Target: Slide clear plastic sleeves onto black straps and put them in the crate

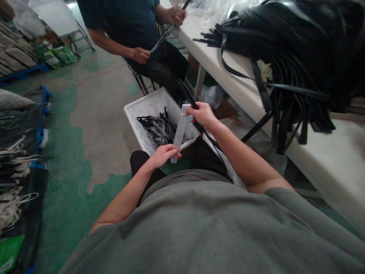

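My left hand (164,155) pinches the lower end of a long, translucent whitish plastic sleeve (180,131) in front of my lap. My right hand (204,115) is closed on the sleeve's upper end and on a black strap (186,94), whose free end sticks up beyond my fingers. Whether the strap enters the sleeve is hidden by my fingers. Just beyond my knees, a white plastic bin (134,121) holds a heap of black strips (158,127), some apparently wrapped in clear plastic. The sleeve passes in front of the bin's right side.
A seated co-worker (122,23) across from me holds a wrapped strip (162,40) in both hands. On the white table (239,87) to my right, a large pile of black straps (299,57) hangs over the edge. Bundles of cords (17,205) lie at the far left.
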Demonstrator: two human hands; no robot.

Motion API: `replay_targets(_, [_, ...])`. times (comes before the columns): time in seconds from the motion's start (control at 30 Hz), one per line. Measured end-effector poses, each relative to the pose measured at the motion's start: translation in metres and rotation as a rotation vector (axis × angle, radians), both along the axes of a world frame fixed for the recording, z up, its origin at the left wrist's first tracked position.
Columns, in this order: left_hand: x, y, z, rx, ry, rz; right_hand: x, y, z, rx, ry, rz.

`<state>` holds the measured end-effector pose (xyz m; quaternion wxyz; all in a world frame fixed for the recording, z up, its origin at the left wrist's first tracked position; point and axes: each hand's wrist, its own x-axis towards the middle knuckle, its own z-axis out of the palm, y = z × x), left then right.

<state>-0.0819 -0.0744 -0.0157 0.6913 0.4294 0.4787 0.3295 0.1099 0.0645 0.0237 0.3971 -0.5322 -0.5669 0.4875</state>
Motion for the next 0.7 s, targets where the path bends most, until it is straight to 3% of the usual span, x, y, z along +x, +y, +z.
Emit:
replay_targets(0.17, [-0.003,0.006,0.004,-0.027,0.039,-0.172,-0.005,0.009,-0.007,0.019,-0.044,-0.006])
replay_targets(0.27, [0.002,0.008,0.004,-0.115,0.013,-0.136,-0.007,0.013,-0.012,0.017,-0.099,-0.013])
replay_targets(0.37, [0.003,0.009,-0.003,-0.215,-0.08,0.071,-0.006,0.006,-0.018,-0.059,-0.163,0.087])
replay_targets(0.5, [-0.003,0.017,-0.008,-0.243,-0.308,0.407,0.003,-0.03,-0.026,-0.263,-0.082,0.283])
replay_targets(0.7, [-0.009,0.037,0.001,-0.268,-0.475,0.756,0.024,-0.093,-0.021,-0.262,0.077,0.488])
